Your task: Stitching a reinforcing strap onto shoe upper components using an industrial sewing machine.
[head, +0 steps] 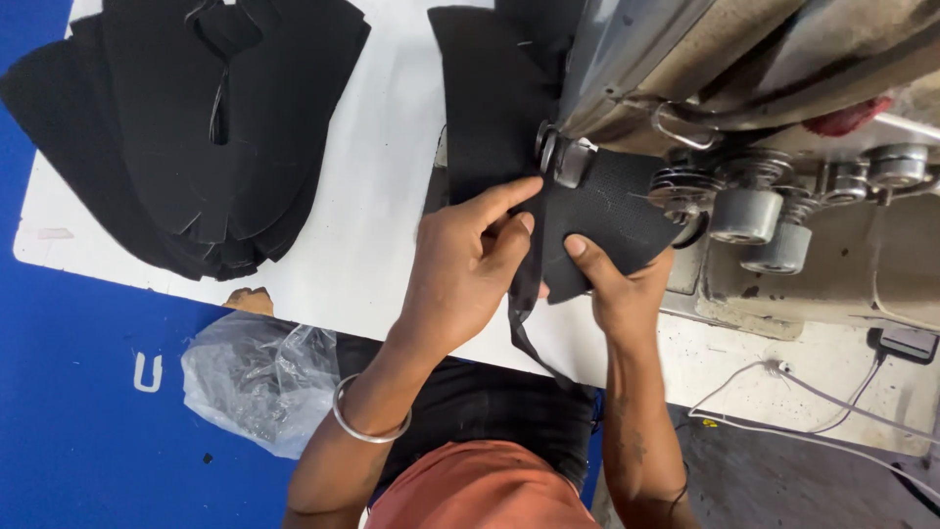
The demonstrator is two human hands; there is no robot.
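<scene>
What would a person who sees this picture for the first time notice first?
First, the two hands in the middle: the left hand and the right hand press a black fabric piece at the sewing machine in the upper right. Next, the stack of black cut pieces on the white table at the upper left. A clear plastic bag hangs below the table edge.

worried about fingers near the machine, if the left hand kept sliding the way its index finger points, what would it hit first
Most likely the metal presser foot of the sewing machine. The left hand lies on the black fabric piece, index finger aimed up and right at that part. Depth is unclear, so contact height is uncertain.
</scene>
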